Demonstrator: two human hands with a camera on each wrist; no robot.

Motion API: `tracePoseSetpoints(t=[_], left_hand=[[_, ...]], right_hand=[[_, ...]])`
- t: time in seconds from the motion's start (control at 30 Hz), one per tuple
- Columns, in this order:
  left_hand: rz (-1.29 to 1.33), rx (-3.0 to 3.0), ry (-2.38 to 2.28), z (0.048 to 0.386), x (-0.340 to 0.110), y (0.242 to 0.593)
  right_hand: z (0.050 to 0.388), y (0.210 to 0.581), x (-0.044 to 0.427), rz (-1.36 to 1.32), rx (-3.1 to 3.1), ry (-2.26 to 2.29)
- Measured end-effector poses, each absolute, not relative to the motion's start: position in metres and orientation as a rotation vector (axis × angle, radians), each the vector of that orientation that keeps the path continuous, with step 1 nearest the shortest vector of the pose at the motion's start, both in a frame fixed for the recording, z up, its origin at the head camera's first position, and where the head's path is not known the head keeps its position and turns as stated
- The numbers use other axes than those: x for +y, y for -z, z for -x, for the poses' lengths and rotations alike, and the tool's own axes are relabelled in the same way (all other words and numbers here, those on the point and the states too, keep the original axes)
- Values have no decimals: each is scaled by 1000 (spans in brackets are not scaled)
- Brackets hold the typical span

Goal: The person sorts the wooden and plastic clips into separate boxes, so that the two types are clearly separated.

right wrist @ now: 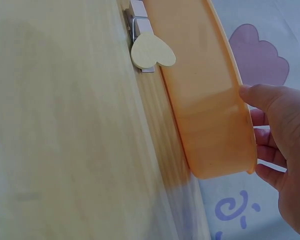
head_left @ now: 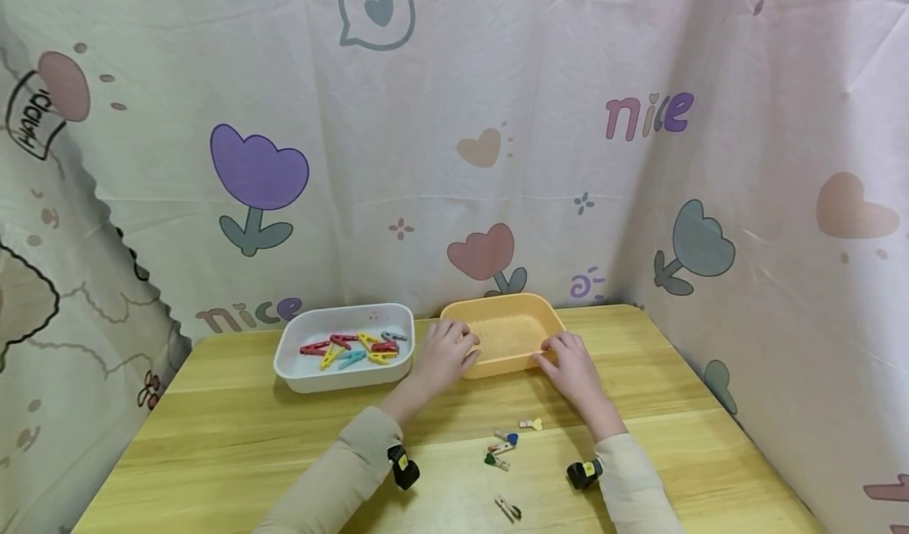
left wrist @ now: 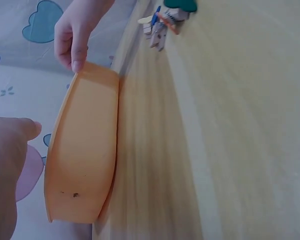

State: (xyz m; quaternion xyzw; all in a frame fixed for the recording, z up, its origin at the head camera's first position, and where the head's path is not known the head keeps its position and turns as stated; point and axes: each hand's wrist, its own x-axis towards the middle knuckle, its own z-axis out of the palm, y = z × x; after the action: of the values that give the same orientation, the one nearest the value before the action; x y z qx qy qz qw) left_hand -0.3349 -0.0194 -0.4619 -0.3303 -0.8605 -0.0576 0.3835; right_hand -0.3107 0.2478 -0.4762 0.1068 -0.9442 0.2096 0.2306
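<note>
A yellow-orange tray [head_left: 497, 366] [left wrist: 82, 145] [right wrist: 205, 100] stands at the table's back edge. At its front right corner my right hand [head_left: 574, 372] [left wrist: 82, 30] [right wrist: 287, 137] pinches the rim, thumb outside. My left hand [head_left: 442, 358] [left wrist: 5, 170] is over its left end, fingers loosely bent; the left wrist view shows the thumb apart from the rim, and whether other fingers touch is unclear. In front lie several small wooden clips, among them one with a pale yellow heart [head_left: 536, 424] [right wrist: 149, 51] and one with a green shape [head_left: 490, 459] [left wrist: 181, 4].
Left of the orange tray stands a white tray [head_left: 341, 378] holding several red, yellow, blue and grey plastic clips. Another wooden clip [head_left: 507, 508] lies near the front of the wooden table [head_left: 213, 439]. A patterned curtain [head_left: 426, 124] hangs behind and at both sides.
</note>
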Motion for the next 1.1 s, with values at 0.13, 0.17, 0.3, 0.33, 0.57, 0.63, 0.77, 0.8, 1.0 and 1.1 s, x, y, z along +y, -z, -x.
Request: tracePoseSetpoints(t=[0.13, 0.17, 0.3, 0.33, 0.57, 0.63, 0.77, 0.8, 1.0, 1.1], left_hand=[[919, -2152, 143, 331, -19, 464], [943, -2145, 146, 330, -19, 465], [1058, -2117, 151, 326, -18, 470], [1082, -2109, 146, 325, -18, 471], [1181, -2041, 90, 315, -13, 474], [1207, -2041, 93, 311, -11, 475], [1260, -2049, 60, 305, -4, 478], [1272, -2051, 41, 304, -2, 480], [1343, -2052, -18, 299, 7, 489], [1370, -2061, -35, 297, 11, 490]], right_hand=[[310, 476, 248, -290, -2595, -580], [310, 476, 248, -289, -2595, -583], [310, 475, 248, -292, -2596, -582], [309, 475, 248, -292, -2596, -581], [309, 475, 248, -292, -2606, -590], [309, 475, 248, -290, -2605, -594], [310, 476, 248, -290, -2600, -590], [310, 476, 249, -291, -2596, -589], [310, 477, 249, -298, -2582, -576], [309, 476, 248, -298, -2589, -576]])
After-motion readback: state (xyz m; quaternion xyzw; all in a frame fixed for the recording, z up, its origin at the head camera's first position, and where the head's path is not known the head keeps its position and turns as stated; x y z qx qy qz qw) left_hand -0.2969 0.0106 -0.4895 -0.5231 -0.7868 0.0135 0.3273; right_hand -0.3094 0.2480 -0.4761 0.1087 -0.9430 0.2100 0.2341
